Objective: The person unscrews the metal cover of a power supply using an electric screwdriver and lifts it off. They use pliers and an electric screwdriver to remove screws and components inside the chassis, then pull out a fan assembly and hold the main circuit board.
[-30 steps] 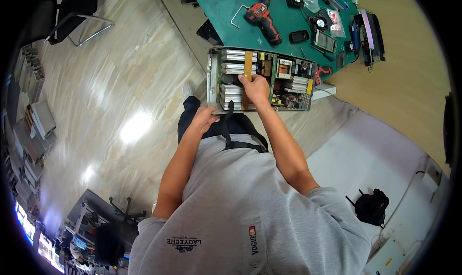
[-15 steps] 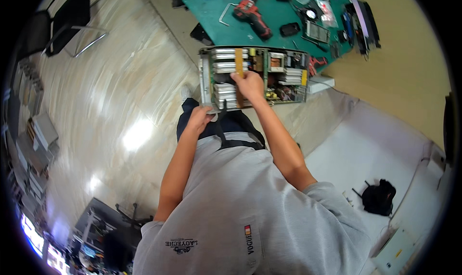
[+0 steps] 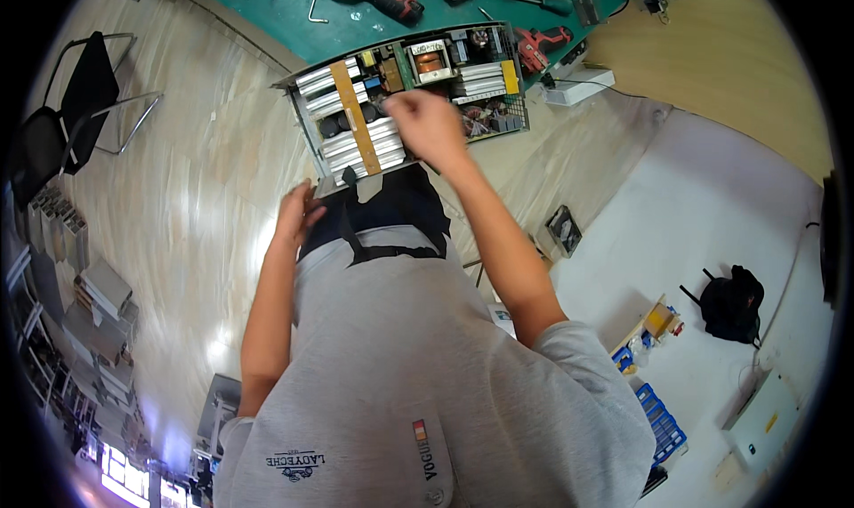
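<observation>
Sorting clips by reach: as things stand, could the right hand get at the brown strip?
Likely yes: the right hand is just right of the brown strip, and nothing visible covers the strip or blocks the way.

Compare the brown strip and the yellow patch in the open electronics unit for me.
The brown strip is long and narrow; the yellow patch is much shorter. The brown strip crosses the silvery fins at picture left, while the yellow patch sits toward the unit's right end. Both are in the open electronics unit.
</observation>
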Demonstrator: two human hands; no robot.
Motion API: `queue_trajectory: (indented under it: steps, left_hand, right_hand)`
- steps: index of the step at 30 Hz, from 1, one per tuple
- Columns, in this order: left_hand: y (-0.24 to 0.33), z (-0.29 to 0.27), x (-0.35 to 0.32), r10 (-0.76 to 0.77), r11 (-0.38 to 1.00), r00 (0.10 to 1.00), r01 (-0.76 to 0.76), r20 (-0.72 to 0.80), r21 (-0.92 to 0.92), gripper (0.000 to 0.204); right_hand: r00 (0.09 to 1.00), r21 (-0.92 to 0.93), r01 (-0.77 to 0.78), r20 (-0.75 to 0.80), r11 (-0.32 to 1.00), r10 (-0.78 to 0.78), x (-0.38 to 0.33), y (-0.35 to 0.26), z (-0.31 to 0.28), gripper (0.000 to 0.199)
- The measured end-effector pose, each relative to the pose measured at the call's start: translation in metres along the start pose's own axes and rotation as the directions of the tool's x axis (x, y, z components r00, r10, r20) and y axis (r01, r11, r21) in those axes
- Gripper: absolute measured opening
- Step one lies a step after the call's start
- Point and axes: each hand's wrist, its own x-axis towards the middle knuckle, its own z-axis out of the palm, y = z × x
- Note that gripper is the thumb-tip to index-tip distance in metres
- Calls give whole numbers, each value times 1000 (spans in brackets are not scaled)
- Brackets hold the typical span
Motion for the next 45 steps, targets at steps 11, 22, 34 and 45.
queue_trajectory:
  steps: [11,22,34,45]
  left_hand:
    - [23,33,-37,677,663,729,-544,-102,514,46]
    - [13,80,-84,799,269,597,-458,70,847,56]
    - [-35,35,-40,193,948,981,-196,-35,-249,89]
    - [-39,51,-33,170,880,978,-96,120,-465,67]
  right_hand:
    - [887,-62,-163,-446,985,119,-15,154,-133,39]
    - [971,-122,-178,-181,976,154,-10,196,-127,47]
    - [871,668,-397,58,630,488,-29,209,-78,77]
    - [909,794,-384,234,471,346,-54,175,-27,49]
